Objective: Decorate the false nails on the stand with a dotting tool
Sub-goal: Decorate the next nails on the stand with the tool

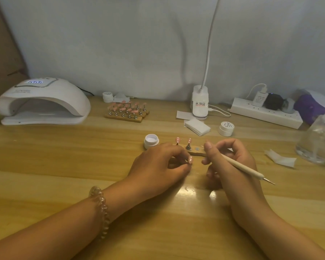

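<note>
The left hand (158,162) is pinching a pink false nail (190,160) just near of the stand (195,153). The right hand (231,158) is gripping the dotting tool (240,167). Bracing both wrists on the table (64,166) is likely the way to steady the dots.

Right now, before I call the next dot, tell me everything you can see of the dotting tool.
The dotting tool is a slim stick with a pale, wood-like handle and a thin metal tip at its free end, which points toward the lower right. The right hand grips its front part with curled fingers, hiding the other end. It slants over the wooden table; nothing else visibly touches it.
</note>
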`<state>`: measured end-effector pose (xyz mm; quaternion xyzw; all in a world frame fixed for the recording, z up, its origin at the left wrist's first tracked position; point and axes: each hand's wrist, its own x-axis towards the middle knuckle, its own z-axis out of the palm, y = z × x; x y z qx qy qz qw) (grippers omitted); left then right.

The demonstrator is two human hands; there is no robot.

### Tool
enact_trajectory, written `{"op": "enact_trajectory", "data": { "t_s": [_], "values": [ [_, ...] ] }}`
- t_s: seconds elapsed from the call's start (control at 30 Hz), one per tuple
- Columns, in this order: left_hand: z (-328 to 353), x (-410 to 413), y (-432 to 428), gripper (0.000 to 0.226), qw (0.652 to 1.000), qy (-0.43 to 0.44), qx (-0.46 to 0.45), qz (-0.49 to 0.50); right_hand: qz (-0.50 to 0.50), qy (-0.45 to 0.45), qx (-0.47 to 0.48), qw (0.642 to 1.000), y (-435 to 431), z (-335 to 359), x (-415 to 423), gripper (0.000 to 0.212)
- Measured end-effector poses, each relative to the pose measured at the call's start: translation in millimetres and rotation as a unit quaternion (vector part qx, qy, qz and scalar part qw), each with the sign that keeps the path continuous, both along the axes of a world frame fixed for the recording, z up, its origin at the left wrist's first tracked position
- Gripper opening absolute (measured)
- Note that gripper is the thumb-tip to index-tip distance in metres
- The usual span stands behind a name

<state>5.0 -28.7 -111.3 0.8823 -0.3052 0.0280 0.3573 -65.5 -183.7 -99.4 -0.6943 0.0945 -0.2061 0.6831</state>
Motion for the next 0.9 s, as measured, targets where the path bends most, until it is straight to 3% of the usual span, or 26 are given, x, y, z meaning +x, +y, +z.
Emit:
{"op": "enact_trajectory", "data": {
  "t_s": [0.33, 0.9],
  "values": [
    [-2.6, -0.6, 3.2, 0.012, 0.999, -0.025, -0.017, -0.01, -0.004, 0.018, 0.013, 1.0, 1.0, 2.7, -1.2, 0.024],
    [-2.9, -0.2, 3.2, 0.006, 0.998, -0.017, -0.03, -0.046, -0.008, 0.035, -0.063, 0.997, 3.2, -1.7, 0.6, 0.021]
  ]
}}
